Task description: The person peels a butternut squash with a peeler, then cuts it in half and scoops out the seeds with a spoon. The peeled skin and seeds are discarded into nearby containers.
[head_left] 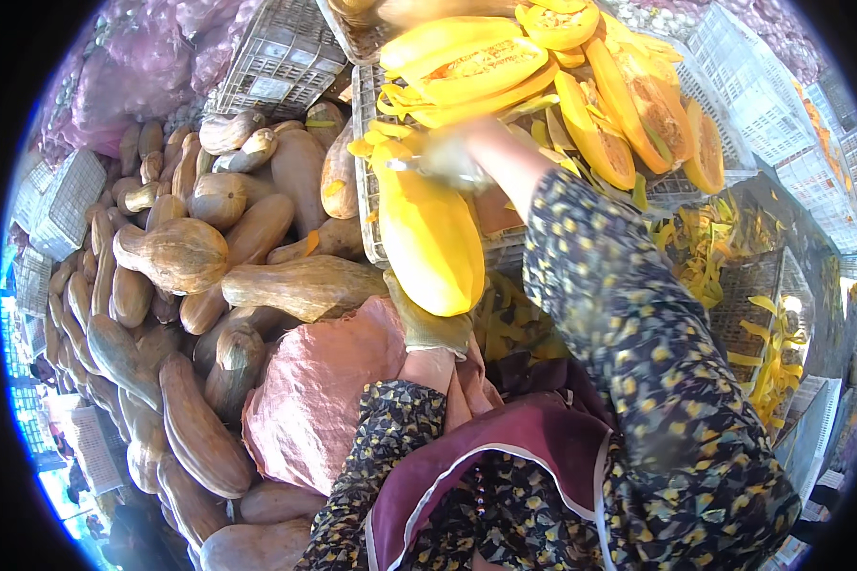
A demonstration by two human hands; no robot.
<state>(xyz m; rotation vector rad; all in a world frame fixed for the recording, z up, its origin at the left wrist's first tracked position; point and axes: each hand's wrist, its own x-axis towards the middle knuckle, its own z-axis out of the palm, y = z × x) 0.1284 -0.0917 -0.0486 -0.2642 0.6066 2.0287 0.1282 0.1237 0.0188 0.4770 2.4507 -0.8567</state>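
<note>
A long peeled squash (427, 238), bright yellow, lies lengthwise in front of me, its far end by the edge of a crate. My left hand (435, 328), in an olive-tan glove, cups its near end from below; most of the fingers are hidden under it. Across the far end reaches my right hand (462, 152), smeared by motion. In it is a shiny metal tool that looks like a peeler (411, 165), also blurred. Just beyond lie cut squash halves (467, 68) with orange, seedy insides. Strips of yellow peel (390, 128) sit around the far end.
Unpeeled tan squashes (171, 257) are heaped on my left. A pink sack (319, 381) lies beside my left forearm. The white crate (364, 190) holds the cut squash. Yellow peelings (771, 362) fill a crate at right; more white crates (752, 76) stand behind.
</note>
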